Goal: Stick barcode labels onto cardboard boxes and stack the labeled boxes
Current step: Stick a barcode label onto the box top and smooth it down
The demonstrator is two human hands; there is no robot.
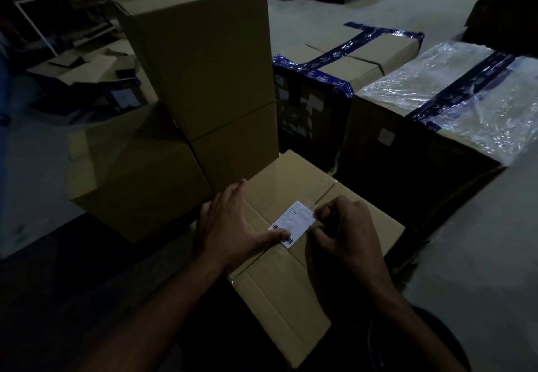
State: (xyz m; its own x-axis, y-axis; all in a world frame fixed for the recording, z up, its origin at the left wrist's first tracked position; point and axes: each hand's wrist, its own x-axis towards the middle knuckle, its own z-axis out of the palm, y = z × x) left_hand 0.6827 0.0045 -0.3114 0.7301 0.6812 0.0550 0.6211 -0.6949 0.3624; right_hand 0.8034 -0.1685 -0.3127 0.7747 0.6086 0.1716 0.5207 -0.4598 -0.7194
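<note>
A brown cardboard box (291, 299) lies in front of me with its taped top facing up. A white barcode label (295, 220) sits on that top, across the seam. My left hand (230, 229) lies flat on the box with its thumb pressing the label's near corner. My right hand (346, 232) has curled fingers at the label's right edge and pinches or presses it there. Behind the box stands a tall stack of two plain boxes (209, 80).
A lower plain box (131, 176) stands left of the stack. To the right are a box with blue tape (343, 63) and a plastic-wrapped box (454, 103). Open cartons (84, 71) lie at the far left. Grey floor (480, 255) spreads on the right.
</note>
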